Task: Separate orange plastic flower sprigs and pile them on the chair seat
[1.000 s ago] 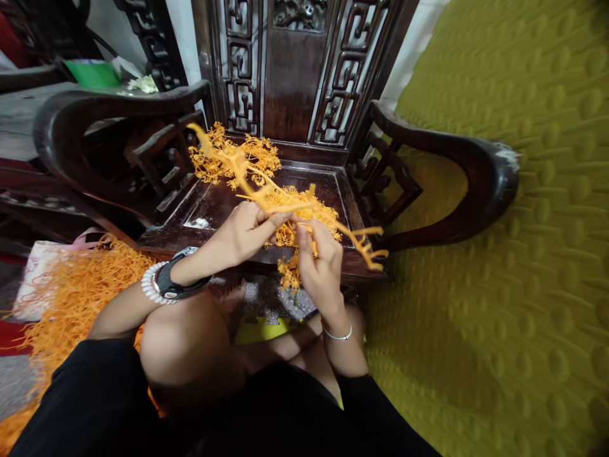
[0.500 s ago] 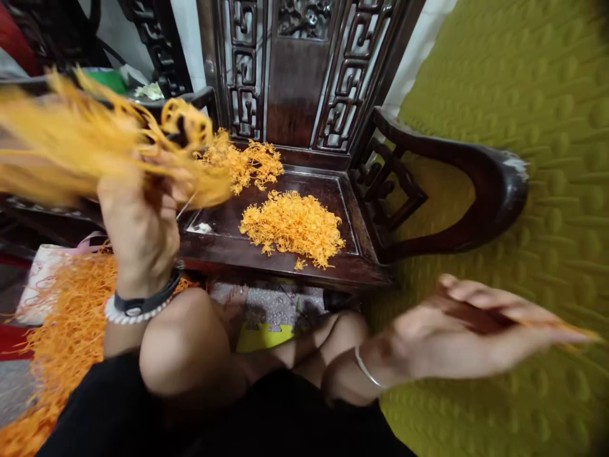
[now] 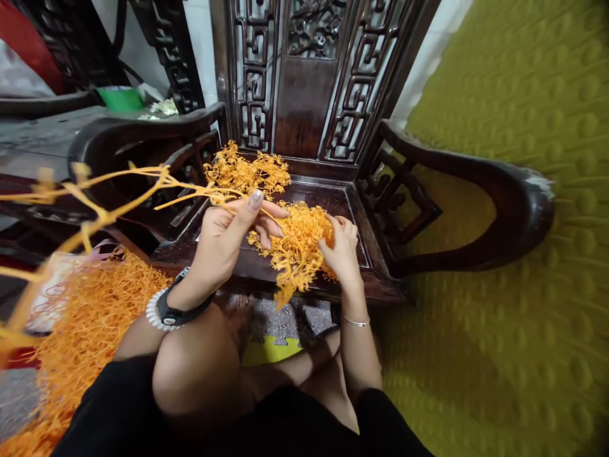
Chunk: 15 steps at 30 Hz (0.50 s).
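Observation:
My left hand (image 3: 226, 235) pinches a thin orange branching plastic strand (image 3: 162, 178) between thumb and fingers. The strand stretches far to the left, where its near end is blurred. A heap of small, frilly orange plastic pieces (image 3: 299, 238) lies on the dark wooden chair seat (image 3: 247, 266), and part of it hangs over the front edge. At the right side of this heap, my right hand (image 3: 341, 247) has its thumb and fingers curled around some of the pieces. Its fingertips are partly hidden among them.
A second orange heap (image 3: 247, 170) sits at the back left of the seat. Many orange strands (image 3: 104, 311) spill from a bag on the floor at left. A curved armrest (image 3: 476, 168) stands at right, and a green container (image 3: 121, 98) rests on the side table.
My left hand has come right and towards the seat, and the bundle around it now shows as a branching strand. My right hand has swung from the far right onto the front heap.

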Tool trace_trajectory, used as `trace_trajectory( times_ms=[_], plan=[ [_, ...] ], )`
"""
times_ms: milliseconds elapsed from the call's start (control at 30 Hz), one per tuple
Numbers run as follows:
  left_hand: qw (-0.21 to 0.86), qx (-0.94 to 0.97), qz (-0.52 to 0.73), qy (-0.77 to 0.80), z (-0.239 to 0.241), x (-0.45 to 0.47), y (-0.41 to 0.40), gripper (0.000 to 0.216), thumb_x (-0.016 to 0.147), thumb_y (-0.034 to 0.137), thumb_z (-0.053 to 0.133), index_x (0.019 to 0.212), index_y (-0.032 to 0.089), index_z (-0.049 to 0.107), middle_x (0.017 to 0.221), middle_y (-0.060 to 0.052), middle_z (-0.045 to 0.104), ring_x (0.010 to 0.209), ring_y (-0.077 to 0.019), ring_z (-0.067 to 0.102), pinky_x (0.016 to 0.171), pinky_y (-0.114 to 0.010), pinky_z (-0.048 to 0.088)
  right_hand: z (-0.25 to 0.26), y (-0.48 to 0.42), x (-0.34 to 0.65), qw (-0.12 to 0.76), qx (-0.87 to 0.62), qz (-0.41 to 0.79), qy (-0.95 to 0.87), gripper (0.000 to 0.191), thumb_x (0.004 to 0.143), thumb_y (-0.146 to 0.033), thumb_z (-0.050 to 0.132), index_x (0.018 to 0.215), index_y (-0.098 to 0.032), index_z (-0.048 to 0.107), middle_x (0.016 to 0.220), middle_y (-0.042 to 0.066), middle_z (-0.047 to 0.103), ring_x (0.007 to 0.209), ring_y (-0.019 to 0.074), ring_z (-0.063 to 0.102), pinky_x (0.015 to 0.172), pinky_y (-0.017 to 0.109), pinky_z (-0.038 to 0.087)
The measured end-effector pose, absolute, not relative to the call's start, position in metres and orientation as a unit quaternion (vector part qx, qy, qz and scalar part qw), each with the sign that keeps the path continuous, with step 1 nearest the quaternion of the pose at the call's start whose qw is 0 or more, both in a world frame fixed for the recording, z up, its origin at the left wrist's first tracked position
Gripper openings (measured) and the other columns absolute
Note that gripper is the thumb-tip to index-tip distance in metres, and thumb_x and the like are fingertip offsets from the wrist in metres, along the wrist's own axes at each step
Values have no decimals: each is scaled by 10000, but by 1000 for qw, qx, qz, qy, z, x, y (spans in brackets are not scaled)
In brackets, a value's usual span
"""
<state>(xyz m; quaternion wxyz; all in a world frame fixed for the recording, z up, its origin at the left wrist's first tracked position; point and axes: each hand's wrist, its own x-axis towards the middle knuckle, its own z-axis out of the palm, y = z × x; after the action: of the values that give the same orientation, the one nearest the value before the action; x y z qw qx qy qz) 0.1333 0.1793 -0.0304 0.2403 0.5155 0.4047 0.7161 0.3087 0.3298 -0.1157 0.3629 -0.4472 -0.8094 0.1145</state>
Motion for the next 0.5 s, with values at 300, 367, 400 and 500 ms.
trace_trajectory(
  times_ms=[300, 367, 400, 500],
  plan=[
    [213, 544, 703, 405, -35, 144, 189, 321, 944, 433, 501, 966, 220, 740, 919, -36, 721, 834, -137, 658, 759, -233, 513, -80, 245, 304, 496, -160, 627, -579, 541, 890, -648, 317, 1181, -247, 534, 1210, 95, 599, 1116, 226, 580, 906, 427, 497],
    [203, 543, 709, 402, -34, 149, 191, 307, 949, 418, 498, 998, 224, 731, 977, -32, 717, 939, -156, 654, 883, -269, 498, -74, 225, 299, 419, -130, 738, -513, 625, 865, -709, 268, 1200, -237, 505, 1154, 106, 614, 1005, 226, 617, 775, 399, 536],
    [208, 544, 710, 396, -33, 151, 192, 299, 950, 407, 500, 1000, 221, 729, 998, -32, 714, 977, -163, 648, 928, -285, 484, -71, 219, 298, 389, -131, 773, -485, 610, 872, -700, 266, 1187, -235, 503, 1107, 100, 624, 941, 214, 624, 720, 374, 538],
    [288, 539, 707, 356, -31, 156, 193, 258, 946, 366, 524, 944, 203, 724, 966, -29, 709, 976, -166, 651, 935, -296, 488, -63, 215, 295, 341, -144, 835, -408, 395, 937, -543, 302, 1057, -240, 525, 911, 43, 620, 750, 150, 586, 596, 277, 493]
  ],
)
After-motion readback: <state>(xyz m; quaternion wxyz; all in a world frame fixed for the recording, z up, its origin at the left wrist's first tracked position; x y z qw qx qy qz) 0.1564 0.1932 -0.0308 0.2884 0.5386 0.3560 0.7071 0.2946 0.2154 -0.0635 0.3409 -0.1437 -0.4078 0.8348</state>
